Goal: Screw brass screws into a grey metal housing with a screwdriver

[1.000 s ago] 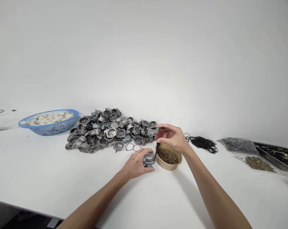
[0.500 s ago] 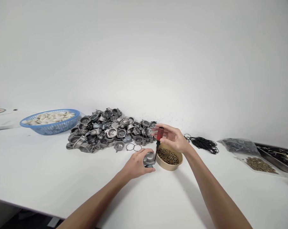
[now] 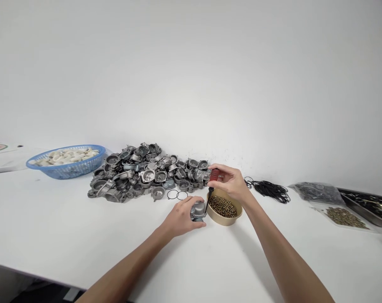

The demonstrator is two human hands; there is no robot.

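Note:
My left hand [image 3: 183, 216] is wrapped round a grey metal carburetor part [image 3: 198, 210], its rounded cover facing up, and steadies it on the white table. In my right hand [image 3: 230, 182] is a screwdriver [image 3: 214, 176] with a red and black handle, pinched between thumb and fingers. Its shaft slopes down to the near right corner of the carburetor part; the tip's exact seat is too small to make out. Just right of the part stands a tan round bowl [image 3: 225, 221] filled with small brass-coloured screws [image 3: 222, 206], partly behind the screwdriver.
A heap of grey metal castings [image 3: 140, 172] lies against the wall, with two black rubber rings [image 3: 177, 195] before it. At left is a blue basket [image 3: 66, 169] of pale pieces. Rightward lie black rings [image 3: 271, 191], a plastic bag [image 3: 319, 193], screws [image 3: 345, 217] and a metal tray [image 3: 364, 210].
The screwdriver's handle has tilted slightly to the right, and my right fingers have closed more around it. My left hand and the carburetor part have stayed in place.

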